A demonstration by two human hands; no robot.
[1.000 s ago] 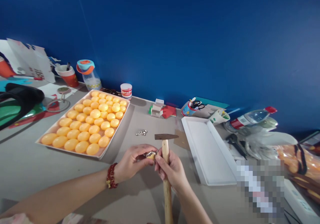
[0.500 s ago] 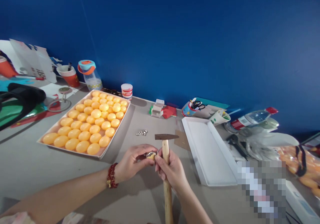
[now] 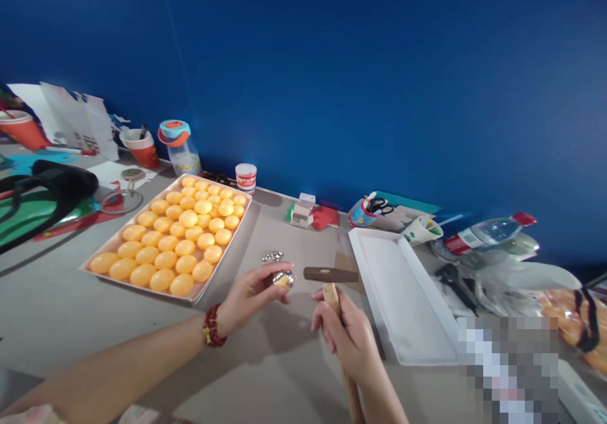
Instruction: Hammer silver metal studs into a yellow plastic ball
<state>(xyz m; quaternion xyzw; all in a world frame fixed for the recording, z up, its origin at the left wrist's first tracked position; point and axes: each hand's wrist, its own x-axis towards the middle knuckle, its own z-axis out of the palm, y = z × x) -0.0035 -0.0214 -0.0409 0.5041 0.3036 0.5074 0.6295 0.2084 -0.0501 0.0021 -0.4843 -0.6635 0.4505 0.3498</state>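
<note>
My left hand (image 3: 256,291) pinches a small roundish yellow thing with shiny silver bits on it (image 3: 283,279), between thumb and fingers. Its exact kind is too small to make out. My right hand (image 3: 348,329) is wrapped round the wooden handle of a hammer (image 3: 332,275), near its dark head, which points up and lies crosswise. A gap separates the hammer head from the silver-and-yellow thing. Just beyond my left hand, a little cluster of shiny silver pieces (image 3: 273,256) lies on the grey table (image 3: 265,361).
A shallow box of orange balls (image 3: 190,297) is on the left, and a white tray (image 3: 403,297) on the right. Along the blue wall stand a lidded tub (image 3: 246,177), small boxes (image 3: 302,212), a pen cup (image 3: 363,214) and a lying bottle (image 3: 478,234).
My hands have moved apart. The right hand has shifted right with the hammer, its handle now leaning, and the left hand holds the silver-and-yellow thing alone. The view has shifted slightly.
</note>
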